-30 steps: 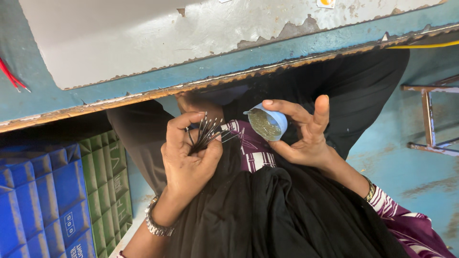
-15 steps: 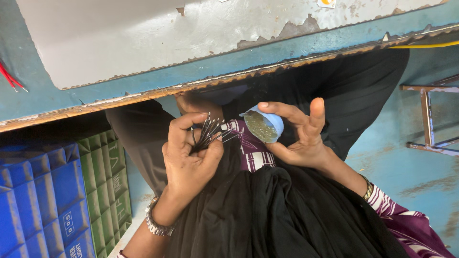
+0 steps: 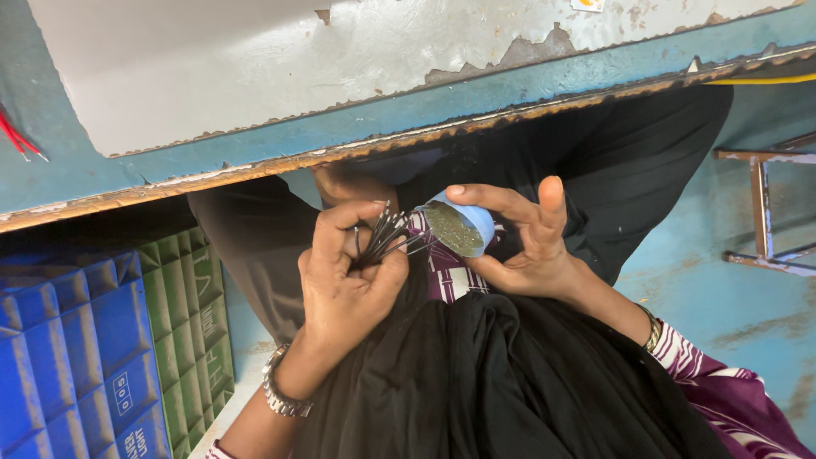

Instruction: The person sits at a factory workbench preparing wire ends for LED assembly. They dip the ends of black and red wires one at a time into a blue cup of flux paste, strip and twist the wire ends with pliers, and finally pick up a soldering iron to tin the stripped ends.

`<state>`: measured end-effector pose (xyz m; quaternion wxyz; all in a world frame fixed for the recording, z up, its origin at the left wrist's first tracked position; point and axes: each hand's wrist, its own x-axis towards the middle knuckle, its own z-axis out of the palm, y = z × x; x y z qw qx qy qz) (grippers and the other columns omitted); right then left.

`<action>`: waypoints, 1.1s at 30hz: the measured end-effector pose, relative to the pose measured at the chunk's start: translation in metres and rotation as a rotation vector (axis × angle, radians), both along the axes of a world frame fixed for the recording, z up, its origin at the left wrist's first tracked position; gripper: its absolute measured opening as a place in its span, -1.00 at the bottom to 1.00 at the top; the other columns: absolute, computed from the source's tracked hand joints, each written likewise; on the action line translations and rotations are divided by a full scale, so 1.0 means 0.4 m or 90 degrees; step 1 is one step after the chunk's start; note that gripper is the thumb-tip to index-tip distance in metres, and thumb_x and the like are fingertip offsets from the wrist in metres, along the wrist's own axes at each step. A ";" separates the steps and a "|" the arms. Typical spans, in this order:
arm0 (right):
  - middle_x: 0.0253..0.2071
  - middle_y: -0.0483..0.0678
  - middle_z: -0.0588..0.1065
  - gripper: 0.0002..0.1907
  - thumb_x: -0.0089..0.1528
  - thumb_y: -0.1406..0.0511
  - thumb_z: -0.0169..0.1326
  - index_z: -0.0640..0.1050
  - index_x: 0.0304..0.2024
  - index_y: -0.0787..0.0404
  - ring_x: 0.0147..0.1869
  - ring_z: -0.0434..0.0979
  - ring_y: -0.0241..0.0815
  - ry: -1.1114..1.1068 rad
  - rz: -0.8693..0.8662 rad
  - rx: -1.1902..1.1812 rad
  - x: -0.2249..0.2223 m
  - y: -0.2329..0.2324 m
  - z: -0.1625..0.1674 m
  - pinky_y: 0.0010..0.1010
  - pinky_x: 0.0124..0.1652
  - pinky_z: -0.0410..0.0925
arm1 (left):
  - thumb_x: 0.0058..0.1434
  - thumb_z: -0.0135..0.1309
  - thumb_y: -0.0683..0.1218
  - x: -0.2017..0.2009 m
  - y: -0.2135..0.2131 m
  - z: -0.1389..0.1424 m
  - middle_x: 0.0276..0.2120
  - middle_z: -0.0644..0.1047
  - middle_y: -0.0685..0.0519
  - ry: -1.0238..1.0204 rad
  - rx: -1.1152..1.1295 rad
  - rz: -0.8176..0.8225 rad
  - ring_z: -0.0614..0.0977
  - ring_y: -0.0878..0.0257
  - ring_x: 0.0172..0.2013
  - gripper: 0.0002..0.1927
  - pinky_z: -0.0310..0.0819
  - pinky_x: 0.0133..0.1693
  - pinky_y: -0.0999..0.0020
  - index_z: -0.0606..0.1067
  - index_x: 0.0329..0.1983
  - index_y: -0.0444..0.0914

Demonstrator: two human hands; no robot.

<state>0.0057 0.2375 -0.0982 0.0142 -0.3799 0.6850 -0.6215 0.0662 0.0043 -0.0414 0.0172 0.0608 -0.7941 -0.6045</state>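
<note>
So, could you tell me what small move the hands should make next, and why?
Probably bring the bundle of thin metal pins in the left hand forward into the small blue cup. The right hand holds the cup tilted, mouth towards the pins, whose tips sit just short of its rim.

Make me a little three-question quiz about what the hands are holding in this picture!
1. True or false: the left hand pinches a bunch of thin metal pins.
2. What does the right hand hold? A) a red mug B) a small blue cup tilted toward the pins C) a spoon
3. Fill in: beside the person's knee stand a blue crate and a ____ crate.

Key:
1. True
2. B
3. green
</note>
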 end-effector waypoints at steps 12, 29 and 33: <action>0.28 0.27 0.35 0.40 0.14 0.63 0.24 -0.48 0.53 -0.30 0.31 0.51 0.11 0.009 0.022 -0.004 -0.007 -0.005 0.002 -0.14 0.21 0.52 | 0.21 0.22 -0.31 -0.003 0.008 0.001 -0.61 0.32 0.24 0.106 -0.068 -0.018 0.30 0.58 -0.58 -0.54 0.18 -0.49 0.65 0.37 0.14 -0.28; 0.28 0.27 0.36 0.41 0.14 0.61 0.26 -0.48 0.53 -0.28 0.31 0.52 0.11 0.002 0.009 -0.001 -0.007 -0.009 0.007 -0.16 0.20 0.52 | 0.22 0.21 -0.31 -0.010 0.004 0.002 -0.58 0.37 0.23 0.113 -0.061 -0.024 0.32 0.58 -0.56 -0.52 0.23 -0.48 0.64 0.35 0.17 -0.27; 0.28 0.27 0.36 0.41 0.14 0.61 0.26 -0.48 0.52 -0.29 0.31 0.53 0.10 0.001 0.013 0.000 -0.006 -0.006 0.008 -0.19 0.19 0.53 | 0.22 0.20 -0.30 -0.017 0.012 0.013 -0.55 0.45 0.20 0.068 -0.042 -0.029 0.40 0.58 -0.55 -0.50 0.28 -0.47 0.64 0.33 0.20 -0.25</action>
